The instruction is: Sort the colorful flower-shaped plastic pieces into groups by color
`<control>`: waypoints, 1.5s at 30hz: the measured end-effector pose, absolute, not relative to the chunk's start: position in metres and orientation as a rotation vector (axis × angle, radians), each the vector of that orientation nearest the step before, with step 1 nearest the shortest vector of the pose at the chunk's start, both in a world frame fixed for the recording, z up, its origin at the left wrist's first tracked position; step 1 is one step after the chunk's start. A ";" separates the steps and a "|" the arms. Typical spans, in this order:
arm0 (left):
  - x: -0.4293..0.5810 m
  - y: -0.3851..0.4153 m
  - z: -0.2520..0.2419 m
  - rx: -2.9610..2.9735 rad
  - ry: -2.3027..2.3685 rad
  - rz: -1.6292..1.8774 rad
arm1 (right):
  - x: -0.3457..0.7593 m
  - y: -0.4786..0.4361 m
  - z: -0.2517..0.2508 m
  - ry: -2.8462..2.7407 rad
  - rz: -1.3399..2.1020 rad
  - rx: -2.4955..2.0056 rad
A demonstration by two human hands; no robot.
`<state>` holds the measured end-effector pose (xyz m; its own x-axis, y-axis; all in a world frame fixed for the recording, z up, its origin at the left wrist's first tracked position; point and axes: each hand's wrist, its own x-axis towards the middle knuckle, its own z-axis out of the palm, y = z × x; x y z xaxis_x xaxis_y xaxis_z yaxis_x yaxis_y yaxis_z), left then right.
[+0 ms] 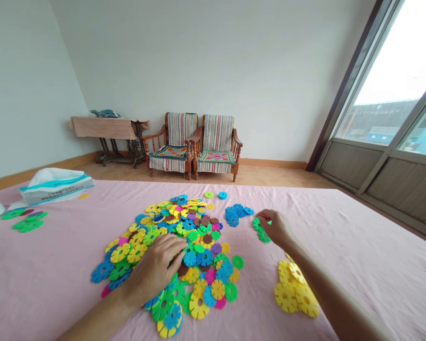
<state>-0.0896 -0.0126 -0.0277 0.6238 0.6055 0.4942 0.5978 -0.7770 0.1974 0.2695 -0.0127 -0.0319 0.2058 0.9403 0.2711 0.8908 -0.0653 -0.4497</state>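
Loosely, left hand (160, 259) curls over mixed discs (199, 248), right hand (276, 226) beside green discs (263, 235); grasps unclear, packet (55, 185) lettering (62, 194) illegible.

Soft daylight came from the grey-framed glass window (394, 85), partly blown out white; shadows were faint, the edges visibly stretched.

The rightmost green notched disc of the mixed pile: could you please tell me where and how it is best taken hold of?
I'd probably pinch the green notched disc by the right part of its rim, coming from the right and above: it lies flat and thin, with pink cloth bare on that side and the pile to its left.
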 end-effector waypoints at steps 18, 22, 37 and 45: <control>-0.088 -0.015 -0.028 2.800 1.047 0.875 | 0.237 0.034 -0.027 -1.866 -0.223 -2.317; -0.089 -0.016 -0.028 2.795 1.050 0.871 | 0.232 0.036 -0.027 -1.881 -0.203 -2.252; -0.086 -0.021 -0.018 2.811 1.059 0.741 | 0.183 -0.099 -0.029 -2.037 0.008 -1.500; -0.087 -0.019 -0.020 2.787 1.090 0.774 | 0.144 -0.124 -0.059 -2.209 -0.203 -1.251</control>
